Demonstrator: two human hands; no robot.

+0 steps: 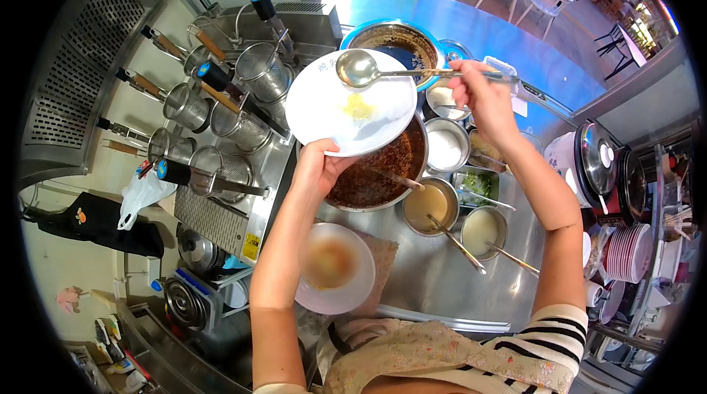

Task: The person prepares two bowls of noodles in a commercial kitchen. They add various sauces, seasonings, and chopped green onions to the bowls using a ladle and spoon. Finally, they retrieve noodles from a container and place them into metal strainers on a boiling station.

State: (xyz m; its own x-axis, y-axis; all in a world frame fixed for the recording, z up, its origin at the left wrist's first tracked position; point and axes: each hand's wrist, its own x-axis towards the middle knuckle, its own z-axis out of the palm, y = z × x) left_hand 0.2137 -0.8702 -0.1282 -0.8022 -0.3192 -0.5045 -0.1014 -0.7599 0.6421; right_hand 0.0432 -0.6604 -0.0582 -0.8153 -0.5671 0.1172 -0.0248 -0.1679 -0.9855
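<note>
My left hand (319, 168) grips the near rim of a white bowl (317, 109), held up and tilted over the pots. A dab of yellow paste (358, 107) lies inside it, and dark writing marks its far rim. In my right hand (483, 98) is the handle of a metal ladle (359, 67), whose scoop hovers over the bowl's far side. Partly covered by the bowl is a wide pot of dark red-brown chilli sauce (367, 187). Behind it stands a blue-rimmed basin (433, 43) with dark liquid. Below my left forearm sits another white bowl (362, 283) with brownish contents.
At left are several noodle strainer baskets (229, 123) on a steel cooker. To the right stand pots of white powder (443, 148), tan sauce (425, 203) and pale liquid (480, 231), plus chopped greens (480, 184). Ladle handles stick out. Stacked plates (627, 256) and a cooker (585, 162) are farther right.
</note>
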